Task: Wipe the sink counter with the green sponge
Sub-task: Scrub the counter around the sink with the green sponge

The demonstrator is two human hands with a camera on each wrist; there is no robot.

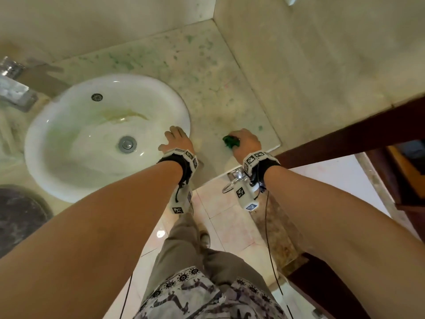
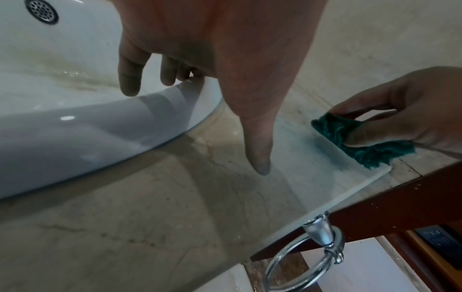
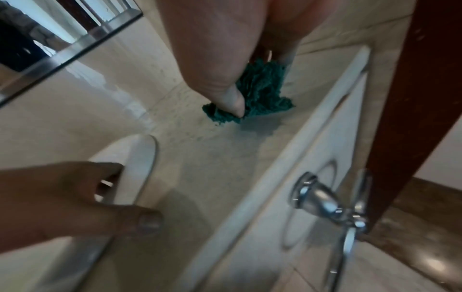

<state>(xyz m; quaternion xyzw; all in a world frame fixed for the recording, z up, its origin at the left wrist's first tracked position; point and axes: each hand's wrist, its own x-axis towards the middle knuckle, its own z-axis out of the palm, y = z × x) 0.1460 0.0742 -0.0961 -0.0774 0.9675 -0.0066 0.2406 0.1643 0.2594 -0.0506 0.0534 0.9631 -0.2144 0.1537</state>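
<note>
Pinching the green sponge [image 1: 231, 141] between thumb and curled fingers, the right hand [image 1: 246, 143] pressed it onto the counter [image 1: 207, 72] near the front edge; the left hand [image 1: 178, 140] rested loose-fingered on the sink [image 1: 46, 180] rim.

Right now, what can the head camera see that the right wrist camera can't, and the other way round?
Only the head view shows the whole basin with its drain, the green smears on the back of the counter and the person's trousers. Only the right wrist view shows a mirror frame on the wall. Both show the right hand pinching the green sponge, the left hand resting on the sink rim, and the chrome towel ring below the counter edge.
</note>
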